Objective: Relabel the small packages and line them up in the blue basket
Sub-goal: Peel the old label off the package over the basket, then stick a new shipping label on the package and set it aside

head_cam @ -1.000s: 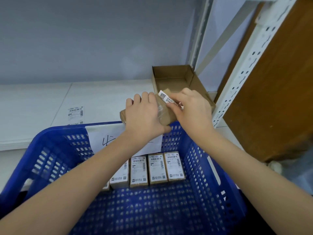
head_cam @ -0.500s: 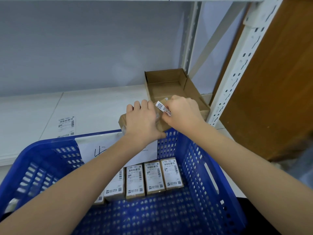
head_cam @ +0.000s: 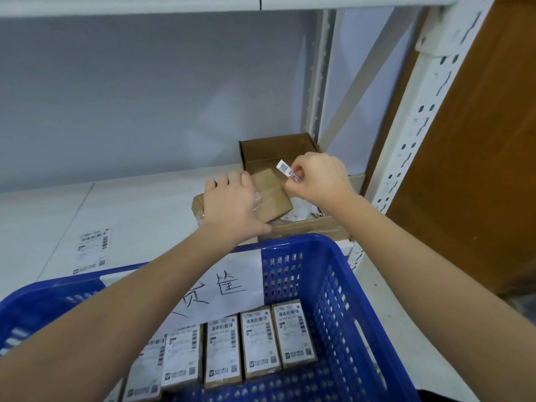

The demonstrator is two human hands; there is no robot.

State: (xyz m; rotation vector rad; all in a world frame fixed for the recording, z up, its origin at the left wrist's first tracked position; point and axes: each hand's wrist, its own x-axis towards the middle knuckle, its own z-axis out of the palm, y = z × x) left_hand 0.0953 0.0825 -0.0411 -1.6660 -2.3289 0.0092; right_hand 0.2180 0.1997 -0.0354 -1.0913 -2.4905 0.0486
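My left hand (head_cam: pixel 229 207) grips a small brown package (head_cam: pixel 271 195) above the shelf, just behind the blue basket (head_cam: pixel 342 291). My right hand (head_cam: pixel 319 178) pinches a narrow white label strip (head_cam: pixel 288 171) that sticks up and to the left, over the package's far right corner. Whether the strip still clings to the package is hidden by my fingers. Several labelled packages (head_cam: pixel 255 346) lie side by side in a row on the basket floor.
An open cardboard box (head_cam: pixel 301 224) with paper scraps stands on the white shelf (head_cam: pixel 139 210) behind the package. A loose label sheet (head_cam: pixel 92 250) lies on the shelf at left. A handwritten paper sign (head_cam: pixel 226 288) hangs inside the basket. A perforated shelf post (head_cam: pixel 417 126) rises at right.
The view has tilted down, closer to the basket. My right hand has lifted away to the right with the label strip, leaving more of the package's top bare.
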